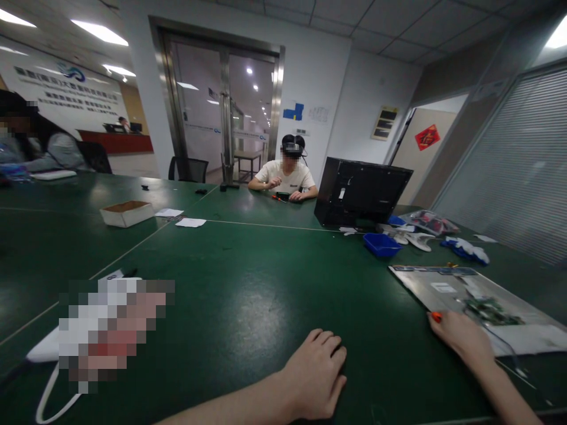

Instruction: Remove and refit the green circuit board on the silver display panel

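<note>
My left hand [316,375] rests palm down on the green table [261,265], its fingers loosely bent and the thumb apart. Nothing shows in it. At the right, my right hand [460,336] is closed around a small orange-ended tool [436,317]; only its orange end sticks out by the thumb, and the rest is hidden in the fist. That hand is at the near left edge of a flat metal panel [420,282]. On the panel lie a green circuit board [491,310] and a dark cable [502,339].
Beyond the panel are a blue tray [381,245], blue-and-white gloves [467,251] and a monitor [361,192] seen from behind. A co-worker [286,171] sits across the table. At left stand a white box [127,213] and a white power strip [46,348], partly blurred.
</note>
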The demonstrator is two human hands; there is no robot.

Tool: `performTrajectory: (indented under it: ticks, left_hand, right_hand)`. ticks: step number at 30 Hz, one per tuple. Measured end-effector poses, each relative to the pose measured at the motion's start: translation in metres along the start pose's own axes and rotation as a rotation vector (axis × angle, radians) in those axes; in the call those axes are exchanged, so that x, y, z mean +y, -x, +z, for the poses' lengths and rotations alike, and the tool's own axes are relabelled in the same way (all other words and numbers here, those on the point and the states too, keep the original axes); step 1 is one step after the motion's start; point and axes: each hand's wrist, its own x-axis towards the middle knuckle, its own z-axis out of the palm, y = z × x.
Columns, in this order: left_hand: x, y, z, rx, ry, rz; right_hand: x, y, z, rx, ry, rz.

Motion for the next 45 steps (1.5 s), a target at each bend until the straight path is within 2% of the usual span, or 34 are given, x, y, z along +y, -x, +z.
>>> performTrajectory:
  ticks: [4,8,11,15,21,27,33,37,40,43,45]
  left_hand:
    - [0.000,0.000,-0.001,-0.006,0.031,-0.009]
    - [-0.006,-0.002,-0.002,0.060,0.077,-0.098]
    - [-0.020,-0.006,-0.008,0.167,0.089,-0.147]
    - [-0.047,-0.009,-0.019,0.263,0.123,-0.233]
    - [-0.089,-0.008,-0.031,0.241,0.101,-0.356]
    - [-0.121,0.008,-0.035,0.211,0.014,-0.344]
    - [-0.131,0.042,-0.045,0.195,-0.161,-0.295]
    - [-0.135,0.064,-0.053,0.166,-0.210,-0.289]
    - [-0.140,0.076,-0.057,0.147,-0.238,-0.270]
    - [-0.143,0.086,-0.058,0.122,-0.288,-0.254]
    - [-0.144,0.092,-0.059,0.101,-0.326,-0.248]
  right_hand:
    - [-0.068,0.028,-0.002,-0.116,0.043,-0.067]
    - [-0.144,0.066,-0.023,-0.189,0.031,-0.205]
    - [-0.201,0.098,-0.046,-0.225,0.030,-0.368]
    - [-0.268,0.131,-0.070,-0.289,-0.130,-0.493]
    - [-0.345,0.162,-0.091,-0.461,-0.327,-0.555]
    - [-0.403,0.189,-0.090,-0.507,-0.333,-0.659]
    - [-0.432,0.193,-0.095,-0.525,-0.317,-0.809]
    - [-0.432,0.191,-0.113,-0.532,-0.304,-0.990]
    - [-0.408,0.183,-0.128,-0.474,-0.359,-1.052]
    - [-0.364,0.163,-0.133,-0.432,-0.379,-0.907]
    - [-0.330,0.148,-0.128,-0.389,-0.346,-0.780]
